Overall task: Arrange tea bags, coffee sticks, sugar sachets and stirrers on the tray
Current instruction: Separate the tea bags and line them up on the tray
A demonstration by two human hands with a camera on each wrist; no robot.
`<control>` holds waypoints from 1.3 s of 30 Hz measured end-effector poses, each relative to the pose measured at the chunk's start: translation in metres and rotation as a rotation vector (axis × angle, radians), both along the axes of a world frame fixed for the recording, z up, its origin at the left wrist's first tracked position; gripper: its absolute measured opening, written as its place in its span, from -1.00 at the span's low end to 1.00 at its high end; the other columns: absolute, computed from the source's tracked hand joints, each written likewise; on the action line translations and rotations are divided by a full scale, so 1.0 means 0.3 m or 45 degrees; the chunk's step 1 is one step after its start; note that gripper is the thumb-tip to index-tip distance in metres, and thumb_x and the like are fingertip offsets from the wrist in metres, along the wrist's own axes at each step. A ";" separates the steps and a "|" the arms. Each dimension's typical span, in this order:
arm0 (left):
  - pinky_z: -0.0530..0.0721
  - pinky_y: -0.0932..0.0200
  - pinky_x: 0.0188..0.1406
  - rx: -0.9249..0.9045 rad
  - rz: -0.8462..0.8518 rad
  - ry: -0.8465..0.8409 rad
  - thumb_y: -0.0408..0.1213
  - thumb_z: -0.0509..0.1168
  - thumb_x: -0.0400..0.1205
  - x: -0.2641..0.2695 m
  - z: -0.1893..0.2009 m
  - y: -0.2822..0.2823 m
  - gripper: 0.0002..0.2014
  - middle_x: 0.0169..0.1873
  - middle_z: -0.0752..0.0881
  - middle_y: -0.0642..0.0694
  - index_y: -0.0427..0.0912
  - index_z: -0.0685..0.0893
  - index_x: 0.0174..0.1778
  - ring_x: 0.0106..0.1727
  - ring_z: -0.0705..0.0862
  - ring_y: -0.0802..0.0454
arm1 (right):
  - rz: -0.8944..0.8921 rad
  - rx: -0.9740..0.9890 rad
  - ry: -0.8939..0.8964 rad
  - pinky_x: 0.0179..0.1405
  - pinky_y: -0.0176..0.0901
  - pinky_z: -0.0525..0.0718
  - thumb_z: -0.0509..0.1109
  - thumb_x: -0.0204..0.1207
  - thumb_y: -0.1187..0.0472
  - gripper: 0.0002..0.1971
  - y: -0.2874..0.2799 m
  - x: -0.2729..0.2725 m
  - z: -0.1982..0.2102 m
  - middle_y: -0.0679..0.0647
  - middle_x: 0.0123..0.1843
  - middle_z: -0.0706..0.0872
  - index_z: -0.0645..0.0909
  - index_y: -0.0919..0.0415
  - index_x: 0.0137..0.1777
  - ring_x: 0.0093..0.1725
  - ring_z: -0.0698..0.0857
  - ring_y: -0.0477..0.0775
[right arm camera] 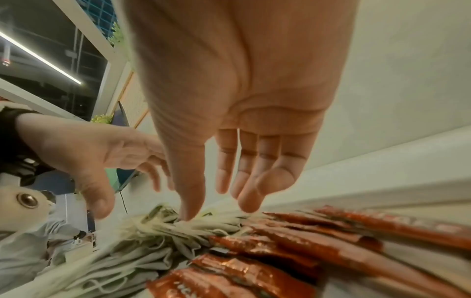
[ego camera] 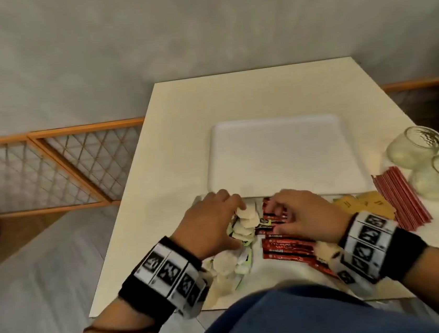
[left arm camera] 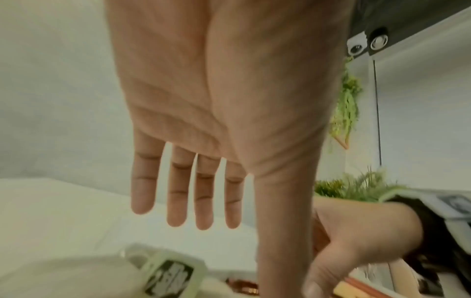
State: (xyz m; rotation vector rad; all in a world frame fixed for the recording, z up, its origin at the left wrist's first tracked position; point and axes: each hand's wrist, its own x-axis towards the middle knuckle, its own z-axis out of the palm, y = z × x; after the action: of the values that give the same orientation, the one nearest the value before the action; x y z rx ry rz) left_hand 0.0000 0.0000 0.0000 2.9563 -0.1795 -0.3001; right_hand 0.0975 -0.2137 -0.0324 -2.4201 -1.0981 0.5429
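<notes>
Nearest the person, at the table's (ego camera: 179, 110) front edge, a loose heap of tea bags (ego camera: 243, 225) and a fan of red coffee sticks (ego camera: 284, 243) are seen side by side. The left hand (ego camera: 208, 222) is held over the tea bags with fingers straight and slightly spread in the left wrist view; nothing is shown gripped, though in the head view the fingertips appear to touch the topmost bags. The right hand (ego camera: 305, 211) is held over the coffee sticks, its fingers relaxed and parted, its thumb reaching down toward the edge of the tea-bag heap in the right wrist view; no sachet is seen pinched. To the right, brown sugar sachets (ego camera: 364, 203) lie flat, and just beyond them a bundle of red stirrers (ego camera: 399, 197) is laid beside two glass mugs (ego camera: 431, 161). Farther off, directly past both hands, the white tray (ego camera: 285, 131) is seen bare. The task is therefore judged barely begun: nothing has been placed, and all four kinds remain to be moved onto the tray.
</notes>
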 end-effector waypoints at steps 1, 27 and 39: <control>0.48 0.08 0.13 0.041 -0.041 0.045 0.12 0.56 0.35 0.028 -0.012 -0.008 -0.25 0.29 0.50 0.05 0.09 0.41 0.41 0.28 0.50 -0.01 | -0.012 0.026 -0.008 0.02 -0.16 0.62 0.59 0.33 -0.07 -0.51 0.022 0.011 -0.012 -0.16 0.07 0.57 0.56 -0.08 0.25 -0.10 0.55 -0.27; 0.65 0.03 0.10 -0.619 0.080 -0.069 0.02 0.35 0.63 0.230 -0.004 0.000 -0.69 0.11 0.65 -0.01 -0.10 0.62 0.15 0.12 0.65 0.05 | -0.224 0.504 -0.105 -0.27 -0.32 0.38 0.47 0.53 0.28 -0.93 0.100 0.081 -0.022 -0.16 -0.29 0.55 0.71 0.21 -0.18 -0.32 0.52 -0.18; 0.56 0.22 -0.17 -0.734 -0.005 0.083 -0.05 0.35 0.65 0.194 -0.058 0.019 -0.74 -0.10 0.72 0.04 -0.06 0.63 0.19 -0.15 0.66 0.13 | -0.442 0.755 0.553 -0.15 -0.30 0.73 0.60 0.40 0.21 -0.81 0.098 0.038 -0.006 0.04 -0.16 0.82 0.68 0.17 -0.06 -0.22 0.80 -0.06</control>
State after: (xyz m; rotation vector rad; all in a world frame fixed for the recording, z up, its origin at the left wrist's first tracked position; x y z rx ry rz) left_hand 0.0581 0.0057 -0.0173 2.3740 -0.2201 -0.2859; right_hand 0.1090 -0.1842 -0.0341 -1.7999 -0.5357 0.5029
